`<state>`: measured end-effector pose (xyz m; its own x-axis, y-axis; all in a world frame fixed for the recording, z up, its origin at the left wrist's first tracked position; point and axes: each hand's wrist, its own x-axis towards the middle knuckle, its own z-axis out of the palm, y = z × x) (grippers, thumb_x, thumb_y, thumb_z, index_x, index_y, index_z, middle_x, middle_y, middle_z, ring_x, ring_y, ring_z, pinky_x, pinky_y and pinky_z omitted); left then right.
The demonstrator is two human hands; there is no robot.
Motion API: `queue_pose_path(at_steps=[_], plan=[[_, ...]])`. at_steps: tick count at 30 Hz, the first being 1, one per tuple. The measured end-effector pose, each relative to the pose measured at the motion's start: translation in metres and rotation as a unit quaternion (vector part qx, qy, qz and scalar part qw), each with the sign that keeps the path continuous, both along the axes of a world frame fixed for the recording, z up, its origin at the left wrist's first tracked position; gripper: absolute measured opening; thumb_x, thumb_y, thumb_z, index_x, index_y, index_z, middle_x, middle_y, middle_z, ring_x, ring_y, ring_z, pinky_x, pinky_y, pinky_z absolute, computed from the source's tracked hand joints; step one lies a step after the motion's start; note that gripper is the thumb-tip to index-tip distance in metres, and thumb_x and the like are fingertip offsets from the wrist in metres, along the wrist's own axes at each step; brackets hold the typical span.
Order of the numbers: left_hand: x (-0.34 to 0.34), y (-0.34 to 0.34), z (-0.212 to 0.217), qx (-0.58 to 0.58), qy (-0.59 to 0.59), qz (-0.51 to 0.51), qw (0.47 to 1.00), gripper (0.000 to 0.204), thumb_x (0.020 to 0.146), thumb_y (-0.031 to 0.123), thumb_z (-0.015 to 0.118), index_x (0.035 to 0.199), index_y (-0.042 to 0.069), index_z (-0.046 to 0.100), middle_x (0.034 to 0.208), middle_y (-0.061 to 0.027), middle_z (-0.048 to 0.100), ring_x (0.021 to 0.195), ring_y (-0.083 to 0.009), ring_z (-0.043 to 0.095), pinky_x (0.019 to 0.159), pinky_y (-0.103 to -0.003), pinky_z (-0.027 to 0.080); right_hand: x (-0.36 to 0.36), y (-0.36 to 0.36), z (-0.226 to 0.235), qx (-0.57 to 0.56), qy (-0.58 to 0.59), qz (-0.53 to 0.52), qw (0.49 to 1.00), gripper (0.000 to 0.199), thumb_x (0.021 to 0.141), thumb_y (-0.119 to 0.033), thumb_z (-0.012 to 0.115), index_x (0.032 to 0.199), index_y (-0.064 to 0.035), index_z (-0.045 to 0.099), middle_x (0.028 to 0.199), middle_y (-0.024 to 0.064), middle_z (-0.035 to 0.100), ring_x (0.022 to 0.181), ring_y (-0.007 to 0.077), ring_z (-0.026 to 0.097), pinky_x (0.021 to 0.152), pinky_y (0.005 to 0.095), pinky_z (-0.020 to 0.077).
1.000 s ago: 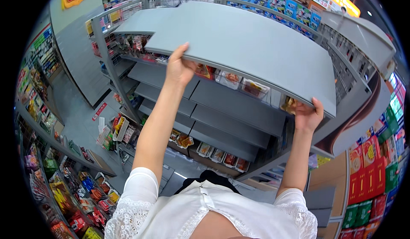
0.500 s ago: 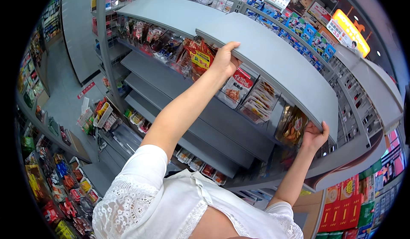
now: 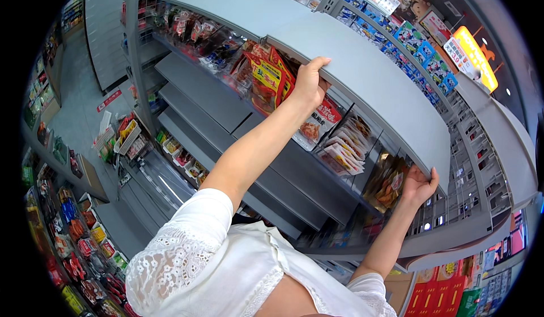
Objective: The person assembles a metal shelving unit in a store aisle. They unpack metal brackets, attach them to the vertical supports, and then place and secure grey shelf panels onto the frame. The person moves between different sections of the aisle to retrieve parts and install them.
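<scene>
A long grey metal shelf board [image 3: 374, 62] spans the upper right of the rack, and both my hands grip its front edge. My left hand [image 3: 310, 84] is closed round the edge near the board's left part, thumb on top and the other fingers underneath. At the right end, my right hand [image 3: 419, 185] holds the same edge with the thumb up, its other fingers partly hidden below. Beside the board's left end lies another grey shelf board [image 3: 238, 5]. Under my left hand hang red and yellow snack bags [image 3: 269, 76] and a white and red snack bag [image 3: 317, 125].
Bare grey lower shelves [image 3: 198, 113] step down below the hanging goods. A rack upright [image 3: 132, 50] stands at the left. Baskets of packets [image 3: 127, 135] sit on the floor side, and crowded snack displays [image 3: 85, 243] fill the lower left. Red boxes [image 3: 439, 288] are stacked at lower right.
The held board's left end has come down and now lies more nearly level with the neighbouring board. Both hands keep their grip on the front edge. The view has shifted slightly.
</scene>
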<state>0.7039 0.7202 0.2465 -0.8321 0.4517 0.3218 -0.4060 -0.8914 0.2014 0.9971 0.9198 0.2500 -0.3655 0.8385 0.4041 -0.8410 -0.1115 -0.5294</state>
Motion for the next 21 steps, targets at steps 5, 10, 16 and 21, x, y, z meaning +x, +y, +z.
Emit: queue_pose_path(at_steps=[5,10,16,21], plan=[[-0.007,0.004,-0.007,0.001,0.004,0.016,1.000,0.024,0.082,0.009,0.060,0.104,0.004,0.054,0.102,-0.0073,0.060,0.096,-0.0200,0.060,0.082,-0.037,0.050,-0.007,0.009,-0.003,0.005,0.000,0.006,1.000,0.039,0.081,-0.011,0.057,0.117,0.0004,0.049,0.113,0.0146,0.060,0.099,0.0270,0.060,0.082,0.0392,0.0529],[-0.010,0.003,-0.004,0.001,-0.023,0.043,0.999,0.020,0.080,0.012,0.063,0.097,0.004,0.055,0.094,-0.0054,0.061,0.085,-0.0179,0.063,0.072,-0.036,0.052,-0.020,0.004,0.008,-0.007,0.001,-0.028,1.000,0.038,0.081,-0.011,0.057,0.116,0.0012,0.049,0.115,0.0156,0.059,0.101,0.0272,0.059,0.084,0.0397,0.0522],[-0.011,0.018,-0.005,-0.008,-0.043,-0.002,0.999,0.023,0.083,0.014,0.063,0.102,0.002,0.057,0.101,-0.0071,0.062,0.095,-0.0197,0.060,0.083,-0.037,0.049,-0.016,0.007,0.004,-0.001,0.009,-0.039,0.999,0.039,0.081,-0.012,0.056,0.116,0.0019,0.049,0.112,0.0160,0.060,0.100,0.0276,0.060,0.083,0.0409,0.0532],[-0.013,0.021,-0.004,-0.019,-0.039,0.022,0.999,0.023,0.083,0.015,0.064,0.098,-0.001,0.059,0.098,-0.0065,0.062,0.088,-0.0152,0.060,0.076,-0.032,0.047,-0.016,0.017,0.002,-0.018,-0.012,-0.048,0.999,0.039,0.080,-0.013,0.056,0.116,0.0009,0.050,0.112,0.0155,0.061,0.099,0.0276,0.061,0.081,0.0396,0.0532]])
